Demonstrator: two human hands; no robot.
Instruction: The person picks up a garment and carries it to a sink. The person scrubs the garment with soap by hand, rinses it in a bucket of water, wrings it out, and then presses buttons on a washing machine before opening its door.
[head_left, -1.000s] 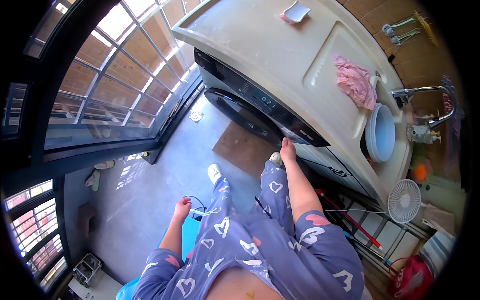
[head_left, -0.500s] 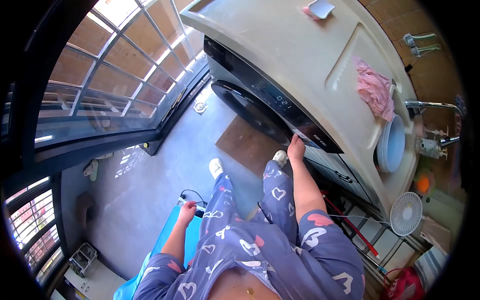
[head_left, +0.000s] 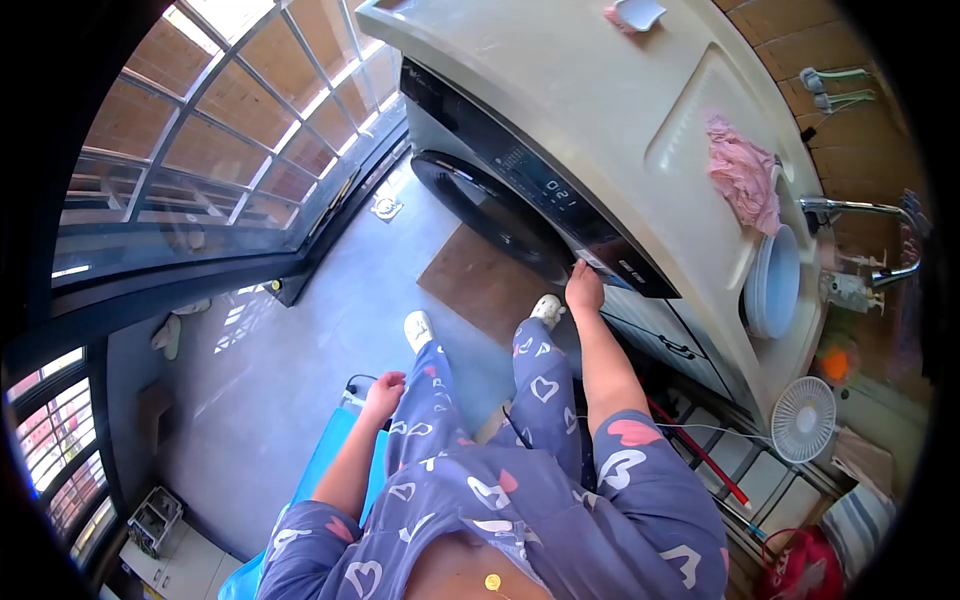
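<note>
My right hand (head_left: 585, 288) is at the right edge of the black round door (head_left: 500, 222) of a washing machine, its fingers bent around that edge just below the control panel (head_left: 540, 185). Lit digits show on the panel. How far the door stands from the machine's front is hard to judge. My left hand (head_left: 383, 397) hangs in the air beside my left leg, fingers loosely curled together with nothing visible in them. Below it lies a bright blue sheet or bag (head_left: 318, 462).
A pale countertop (head_left: 580, 90) covers the machine, with a pink cloth (head_left: 742, 175), a white basin (head_left: 775, 285) and a tap (head_left: 850, 207). A white fan (head_left: 803, 420) stands at the right. A brown mat (head_left: 480, 285) lies on the floor, and a barred window (head_left: 240, 120) is at the left.
The view has shifted slightly. My right hand stays at the door's edge, where reflections on the door have changed. My left hand remains beside my leg, fingers still curled.
</note>
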